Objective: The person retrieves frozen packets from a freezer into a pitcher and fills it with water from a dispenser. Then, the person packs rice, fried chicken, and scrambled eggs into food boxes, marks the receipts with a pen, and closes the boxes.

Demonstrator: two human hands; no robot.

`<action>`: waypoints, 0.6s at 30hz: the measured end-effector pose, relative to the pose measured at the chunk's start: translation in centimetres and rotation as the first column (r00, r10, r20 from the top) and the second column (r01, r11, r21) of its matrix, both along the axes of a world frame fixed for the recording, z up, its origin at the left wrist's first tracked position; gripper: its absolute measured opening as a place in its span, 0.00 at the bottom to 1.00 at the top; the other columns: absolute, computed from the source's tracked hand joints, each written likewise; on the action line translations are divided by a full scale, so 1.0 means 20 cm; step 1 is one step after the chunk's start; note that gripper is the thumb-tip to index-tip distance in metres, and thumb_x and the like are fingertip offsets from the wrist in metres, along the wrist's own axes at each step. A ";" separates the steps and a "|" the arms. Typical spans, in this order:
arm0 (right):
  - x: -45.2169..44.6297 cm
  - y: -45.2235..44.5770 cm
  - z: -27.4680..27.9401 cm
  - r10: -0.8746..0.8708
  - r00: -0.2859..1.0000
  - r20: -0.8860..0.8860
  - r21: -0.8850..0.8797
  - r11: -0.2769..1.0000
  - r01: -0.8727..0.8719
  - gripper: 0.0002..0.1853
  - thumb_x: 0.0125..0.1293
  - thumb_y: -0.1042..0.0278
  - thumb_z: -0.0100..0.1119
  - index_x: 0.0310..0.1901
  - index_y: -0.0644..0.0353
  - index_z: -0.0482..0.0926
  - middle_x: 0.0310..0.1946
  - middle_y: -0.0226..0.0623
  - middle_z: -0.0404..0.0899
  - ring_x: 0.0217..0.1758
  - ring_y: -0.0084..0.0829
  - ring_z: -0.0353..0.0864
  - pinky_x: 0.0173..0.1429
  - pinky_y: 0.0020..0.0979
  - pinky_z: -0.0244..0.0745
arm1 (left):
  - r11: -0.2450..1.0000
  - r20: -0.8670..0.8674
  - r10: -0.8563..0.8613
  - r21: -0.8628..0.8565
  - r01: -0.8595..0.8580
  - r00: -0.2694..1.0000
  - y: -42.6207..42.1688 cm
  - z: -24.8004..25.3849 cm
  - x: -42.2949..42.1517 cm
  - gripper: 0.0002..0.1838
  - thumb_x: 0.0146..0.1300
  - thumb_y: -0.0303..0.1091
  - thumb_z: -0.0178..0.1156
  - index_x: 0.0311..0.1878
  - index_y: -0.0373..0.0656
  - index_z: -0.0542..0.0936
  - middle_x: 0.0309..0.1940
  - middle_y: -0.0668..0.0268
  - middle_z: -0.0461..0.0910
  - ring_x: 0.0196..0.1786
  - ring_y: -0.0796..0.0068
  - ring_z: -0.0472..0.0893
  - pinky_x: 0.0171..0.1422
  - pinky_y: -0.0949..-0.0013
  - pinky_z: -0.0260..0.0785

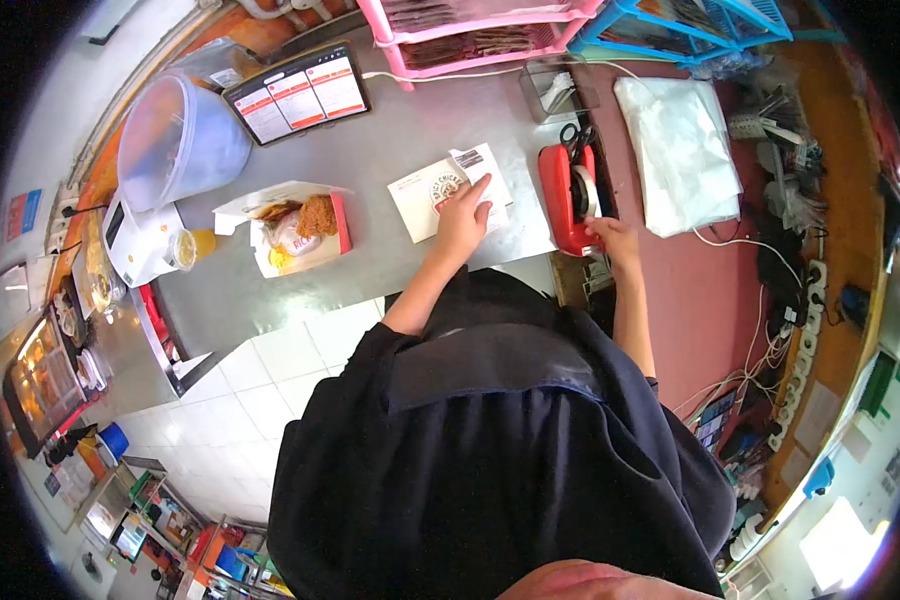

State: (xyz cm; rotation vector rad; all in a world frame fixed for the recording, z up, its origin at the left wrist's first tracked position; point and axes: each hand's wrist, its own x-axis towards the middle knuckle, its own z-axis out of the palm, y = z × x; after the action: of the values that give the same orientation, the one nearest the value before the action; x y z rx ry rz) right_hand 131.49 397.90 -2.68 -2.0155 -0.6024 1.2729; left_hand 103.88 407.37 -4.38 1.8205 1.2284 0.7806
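Observation:
A white cardboard food box [420,205] with a round printed logo lies on the steel counter in front of me. My left hand [460,225] rests on it, index finger stretched out and thumb apart. A small paper slip [467,158] with dark print sits at the box's upper edge, near that fingertip. To the right stands a red tape dispenser [558,200] holding a roll of tape [583,190]. At its near end, the fingers of my right hand [615,240] are pinched together on what looks like the tape's end.
An opened box [342,225] holds fried chicken [317,216] and a wrapped item. Behind it are a tablet [298,95] and a translucent bucket [175,140]. A sauce cup [185,248] is at left. White plastic bags [678,150], scissors [576,138] and a pink rack [480,35] are also around.

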 end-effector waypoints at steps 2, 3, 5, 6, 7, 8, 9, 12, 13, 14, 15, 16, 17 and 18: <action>0.00 -0.04 0.01 -0.089 0.987 -0.134 0.030 0.995 0.093 0.10 0.58 0.64 0.66 0.34 0.63 0.84 0.26 0.28 0.82 0.29 0.17 0.76 0.36 0.20 0.66 | 0.999 -0.062 0.017 0.053 -0.014 0.998 -0.02 -0.02 0.00 0.26 0.57 0.29 0.63 0.61 0.45 0.73 0.40 0.55 0.75 0.29 0.64 0.77 0.38 0.62 0.70; 0.00 -0.07 0.03 -0.093 0.982 -0.164 0.068 0.992 0.106 0.09 0.57 0.65 0.66 0.34 0.63 0.84 0.26 0.28 0.81 0.29 0.17 0.75 0.35 0.20 0.65 | 0.996 -0.090 0.024 0.088 -0.016 0.996 -0.01 -0.02 0.00 0.27 0.56 0.30 0.63 0.61 0.45 0.73 0.43 0.55 0.75 0.31 0.62 0.78 0.39 0.61 0.71; -0.07 -0.14 0.22 -0.077 0.995 -0.064 0.042 0.996 0.080 0.10 0.57 0.66 0.66 0.35 0.65 0.84 0.26 0.30 0.81 0.27 0.17 0.74 0.33 0.19 0.63 | 1.000 -0.153 0.027 0.016 -0.025 0.988 0.00 0.03 0.00 0.28 0.55 0.32 0.64 0.61 0.46 0.72 0.48 0.56 0.74 0.35 0.61 0.79 0.41 0.61 0.72; -0.08 -0.22 0.24 -0.109 0.988 -0.105 0.024 0.993 0.112 0.10 0.57 0.66 0.66 0.35 0.65 0.83 0.26 0.30 0.81 0.28 0.17 0.74 0.34 0.19 0.63 | 0.999 -0.185 0.023 -0.022 -0.028 0.982 0.00 0.05 0.00 0.29 0.54 0.32 0.65 0.61 0.46 0.72 0.51 0.56 0.73 0.37 0.60 0.80 0.42 0.60 0.73; -0.09 -0.31 0.25 -0.141 0.979 -0.144 0.005 0.990 0.144 0.11 0.57 0.66 0.66 0.36 0.65 0.83 0.26 0.30 0.81 0.28 0.17 0.75 0.34 0.19 0.63 | 1.000 -0.200 0.025 -0.005 -0.026 0.980 0.01 0.05 -0.01 0.29 0.54 0.33 0.66 0.61 0.46 0.72 0.52 0.57 0.73 0.37 0.60 0.80 0.42 0.61 0.73; -0.10 -0.37 0.26 -0.175 0.968 -0.182 -0.019 0.985 0.174 0.11 0.57 0.66 0.66 0.37 0.65 0.83 0.26 0.30 0.81 0.28 0.17 0.75 0.35 0.18 0.64 | 1.000 -0.214 0.026 0.009 -0.024 0.976 0.02 0.04 -0.02 0.30 0.53 0.34 0.66 0.61 0.47 0.72 0.53 0.57 0.73 0.38 0.60 0.80 0.43 0.61 0.73; -0.10 -0.41 0.23 -0.181 0.959 -0.217 -0.040 0.984 0.176 0.12 0.57 0.66 0.67 0.39 0.66 0.83 0.27 0.30 0.81 0.29 0.17 0.75 0.35 0.18 0.64 | 1.000 -0.228 0.025 0.022 -0.021 0.973 0.02 0.04 -0.03 0.30 0.53 0.35 0.67 0.61 0.47 0.72 0.54 0.58 0.73 0.38 0.60 0.81 0.43 0.61 0.74; -0.11 -0.47 0.18 -0.176 0.949 -0.260 -0.067 0.984 0.164 0.16 0.57 0.65 0.67 0.44 0.66 0.81 0.27 0.30 0.81 0.29 0.17 0.76 0.35 0.18 0.64 | 1.000 -0.231 -0.008 -0.021 0.003 0.973 0.02 0.07 -0.03 0.31 0.52 0.36 0.67 0.61 0.48 0.71 0.56 0.58 0.71 0.38 0.58 0.81 0.42 0.60 0.74; -0.14 -0.44 0.19 -0.159 0.958 -0.238 -0.058 0.987 0.149 0.17 0.57 0.64 0.67 0.45 0.66 0.81 0.26 0.30 0.80 0.29 0.17 0.75 0.34 0.17 0.63 | 1.000 -0.242 -0.006 -0.007 0.004 0.970 0.02 0.08 -0.03 0.31 0.52 0.36 0.67 0.62 0.48 0.71 0.56 0.61 0.71 0.38 0.60 0.81 0.43 0.60 0.74; -0.16 -0.42 0.20 -0.145 0.965 -0.216 -0.052 0.989 0.137 0.18 0.57 0.63 0.67 0.46 0.65 0.80 0.26 0.29 0.80 0.28 0.17 0.75 0.33 0.17 0.63 | 1.000 -0.245 0.000 0.006 0.001 0.970 0.02 0.07 -0.03 0.31 0.52 0.37 0.67 0.62 0.49 0.71 0.56 0.61 0.71 0.39 0.60 0.81 0.43 0.60 0.74; -0.17 -0.41 0.21 -0.111 0.973 -0.204 -0.035 0.994 0.106 0.19 0.59 0.60 0.67 0.47 0.64 0.80 0.25 0.29 0.79 0.26 0.16 0.73 0.31 0.17 0.62 | 1.000 -0.246 0.003 0.019 0.001 0.969 0.02 0.06 -0.03 0.31 0.52 0.37 0.67 0.62 0.49 0.71 0.56 0.61 0.71 0.40 0.60 0.80 0.43 0.60 0.74; -0.18 -0.40 0.23 -0.130 0.969 -0.212 -0.074 0.990 0.117 0.18 0.59 0.60 0.66 0.47 0.64 0.80 0.24 0.28 0.78 0.25 0.15 0.73 0.31 0.17 0.62 | 1.000 -0.244 0.003 0.029 0.004 0.970 0.02 0.05 -0.03 0.31 0.52 0.37 0.67 0.62 0.49 0.71 0.56 0.61 0.71 0.41 0.60 0.80 0.43 0.60 0.74; -0.17 -0.39 0.25 -0.153 0.964 -0.216 -0.114 0.985 0.131 0.18 0.60 0.59 0.66 0.46 0.63 0.80 0.24 0.28 0.78 0.24 0.15 0.72 0.30 0.18 0.62 | 1.000 -0.258 -0.004 0.012 0.007 0.966 0.02 0.05 -0.03 0.31 0.53 0.38 0.67 0.62 0.49 0.71 0.57 0.62 0.70 0.44 0.59 0.80 0.45 0.60 0.74; -0.17 -0.38 0.27 -0.177 0.959 -0.220 -0.152 0.978 0.145 0.18 0.60 0.59 0.65 0.46 0.63 0.80 0.23 0.28 0.77 0.24 0.15 0.71 0.30 0.18 0.62 | 1.000 -0.244 -0.004 -0.021 -0.001 0.970 0.02 0.06 -0.03 0.32 0.53 0.38 0.67 0.62 0.50 0.71 0.57 0.61 0.70 0.48 0.58 0.79 0.47 0.59 0.74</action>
State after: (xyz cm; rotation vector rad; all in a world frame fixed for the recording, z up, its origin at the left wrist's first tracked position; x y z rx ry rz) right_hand 128.16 390.35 2.67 -1.9392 -0.2417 1.4543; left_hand 103.35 407.72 -3.10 1.9431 1.3839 0.5520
